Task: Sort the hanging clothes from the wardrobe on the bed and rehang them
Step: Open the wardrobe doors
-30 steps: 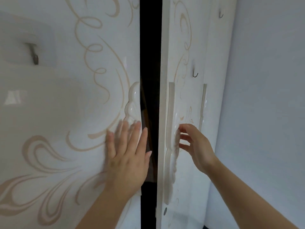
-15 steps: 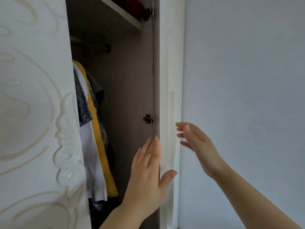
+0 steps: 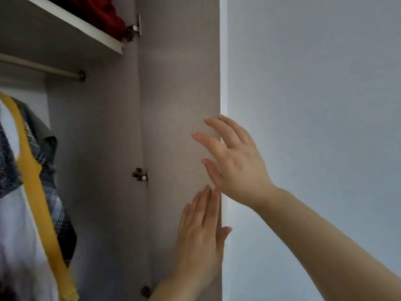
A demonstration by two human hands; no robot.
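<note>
**What does the view show?**
A wardrobe (image 3: 93, 148) with its right door (image 3: 180, 101) swung wide, the door's plain grey inner face filling the middle of the view. A second ago only a narrow dark gap showed between two nearly closed doors. Now the inside is exposed.

**Where are the person's hands?**
Both are at that door. The left hand (image 3: 199, 237), at 6 o'clock, lies flat on the inner face, fingers straight and pressed together, thumb past the door's edge. It has crossed over from the far side of the gap. The right hand (image 3: 234, 166), just above it at about 4 o'clock from centre, is spread and holds nothing. Its fingertips hover over the inner face, but whether they touch cannot be told.

**And the clothes?**
The hanging clothes (image 3: 13, 224) crowd the frame's edge at 9 o'clock, under a rail (image 3: 43, 66) at 10 o'clock. A yellow-trimmed white garment (image 3: 32, 181) is in front and a plaid garment (image 3: 56, 205) behind. A shelf (image 3: 86, 28) at 11 o'clock carries a red bundle (image 3: 104, 16).

**What does that mean for the task?**
The opening step looks nearly done and the clothes are now reachable. None is in hand yet, so the sorting has probably not begun.
</note>
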